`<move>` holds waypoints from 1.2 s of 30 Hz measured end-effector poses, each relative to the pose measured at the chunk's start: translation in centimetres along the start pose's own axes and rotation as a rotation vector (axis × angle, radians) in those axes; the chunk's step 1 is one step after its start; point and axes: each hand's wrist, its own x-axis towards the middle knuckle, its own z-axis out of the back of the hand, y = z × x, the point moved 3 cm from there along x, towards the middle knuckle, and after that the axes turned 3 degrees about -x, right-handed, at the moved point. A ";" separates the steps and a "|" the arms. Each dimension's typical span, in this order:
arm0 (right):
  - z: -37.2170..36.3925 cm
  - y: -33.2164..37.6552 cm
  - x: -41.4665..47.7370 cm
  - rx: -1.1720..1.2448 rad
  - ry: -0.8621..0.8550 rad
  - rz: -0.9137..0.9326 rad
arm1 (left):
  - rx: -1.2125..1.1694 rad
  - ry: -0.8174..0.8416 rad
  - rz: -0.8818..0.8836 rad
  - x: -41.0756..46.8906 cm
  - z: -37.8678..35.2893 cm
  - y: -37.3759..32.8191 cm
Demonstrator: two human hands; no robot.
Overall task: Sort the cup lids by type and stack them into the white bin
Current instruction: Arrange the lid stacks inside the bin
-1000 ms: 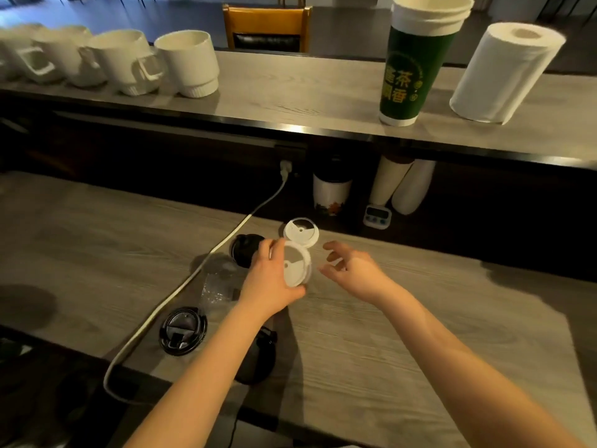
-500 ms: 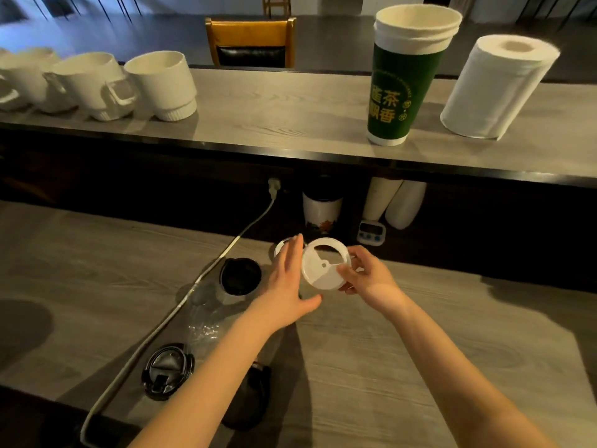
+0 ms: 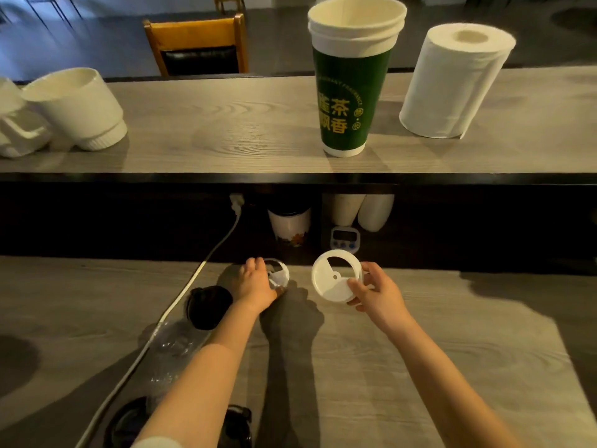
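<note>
My right hand [image 3: 376, 292] pinches a white cup lid [image 3: 334, 279] by its right rim and holds it tilted just above the lower wooden counter [image 3: 420, 350]. My left hand [image 3: 256, 282] is curled round a second white lid [image 3: 277, 274] lying at the counter's back edge. A black lid [image 3: 208, 307] lies left of that hand. A clear plastic lid [image 3: 172, 345] sits in front of it. Two more black lids [image 3: 127, 421] [image 3: 239, 425] lie near the bottom edge, partly behind my left forearm. No white bin is in view.
A white power cord [image 3: 181, 302] runs diagonally across the counter's left side. The raised shelf holds white mugs [image 3: 77, 108], a stack of green paper cups [image 3: 350, 82] and a paper towel roll [image 3: 452, 82]. Under it stand a lidded cup [image 3: 289, 226], white cups and a small timer [image 3: 345, 238].
The white lid passed from my left hand to my right, which carried it to the right. My left hand reached back to the second white lid and took hold of it.
</note>
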 end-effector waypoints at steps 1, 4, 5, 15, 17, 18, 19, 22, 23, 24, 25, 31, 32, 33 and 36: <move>0.0 -0.1 -0.1 0.000 0.001 -0.003 | 0.001 -0.016 0.001 0.0 -0.2 0.0; -0.3 -0.3 -0.3 -0.006 0.014 -0.005 | -0.007 -0.039 0.022 -0.7 -0.5 0.1; -0.4 -0.3 -0.4 -0.008 0.020 -0.004 | -0.013 -0.041 0.030 -1.0 -0.6 0.1; -0.5 -0.4 -1.7 0.006 -0.001 -0.020 | -0.454 -0.151 -0.104 -8.2 1.7 -1.2; -0.6 0.0 -2.3 0.042 0.018 -0.023 | -0.521 -0.184 -0.175 -10.1 2.8 -2.1; -0.8 0.3 -2.5 0.075 0.042 -0.029 | -0.531 -0.185 -0.201 -10.7 3.2 -2.5; -1.0 0.8 -3.0 0.122 0.084 -0.031 | -0.540 -0.172 -0.210 -11.6 3.6 -2.8; -1.6 2.1 -4.0 0.250 0.253 -0.016 | -0.604 -0.111 -0.272 -13.2 4.2 -3.9; -1.6 2.6 -4.5 0.245 0.294 0.009 | -0.616 -0.118 -0.303 -13.8 4.5 -4.0; -1.5 2.9 -4.8 0.233 0.322 0.028 | -0.613 -0.137 -0.325 -14.3 4.9 -4.1; -1.3 3.2 -5.0 0.220 0.342 0.042 | -0.606 -0.155 -0.332 -14.6 5.1 -4.2; -0.1 5.0 -6.7 0.098 0.483 0.149 | -0.595 -0.196 -0.322 -16.3 5.5 -4.3; -0.2 5.3 -6.9 0.038 0.465 0.183 | -0.584 -0.215 -0.329 -16.6 5.5 -4.5; -0.3 5.6 -7.1 -0.017 0.417 0.220 | -0.563 -0.243 -0.344 -16.8 5.5 -4.6; -0.6 6.2 -7.4 -0.107 0.238 0.326 | -0.484 -0.327 -0.420 -17.7 5.6 -5.1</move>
